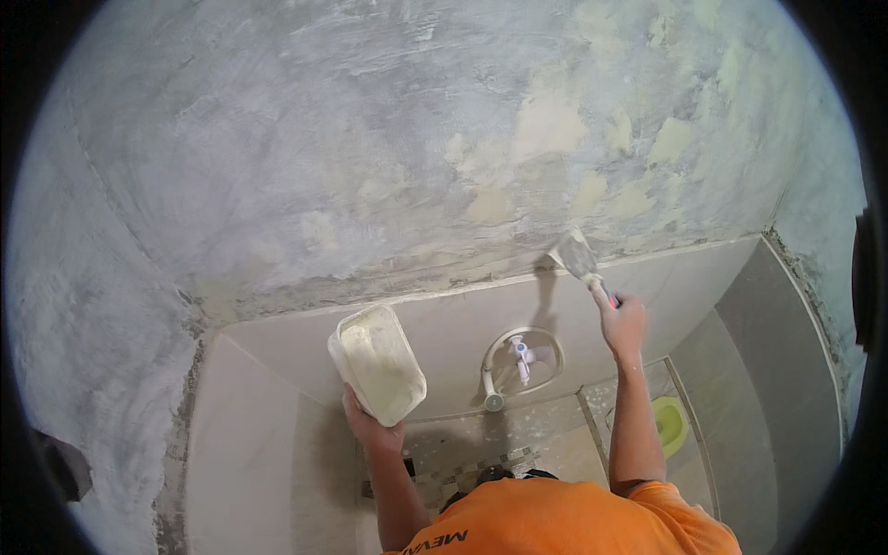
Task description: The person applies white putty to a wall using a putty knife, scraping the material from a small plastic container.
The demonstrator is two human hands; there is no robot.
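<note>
My right hand [622,326] is closed round the handle of a putty knife [575,255]. Its broad blade is smeared with pale filler and lies at the lower edge of the rough plastered wall [370,139], just above the tile border; whether it touches cannot be told. Held up by my left hand [372,427] is a white rectangular plastic tub [377,363], tilted, with cream-coloured filler coating its inside. The fingers of that hand are partly hidden beneath the tub. Cream patches of filler [552,122] show on the grey wall.
A white tap [523,359] with a looped shower hose [490,375] juts from the tiled wall below my hands. Lower right, a green toilet pan [668,425] sits behind a framed partition [694,416]. Pale tiles [250,444] line the lower walls.
</note>
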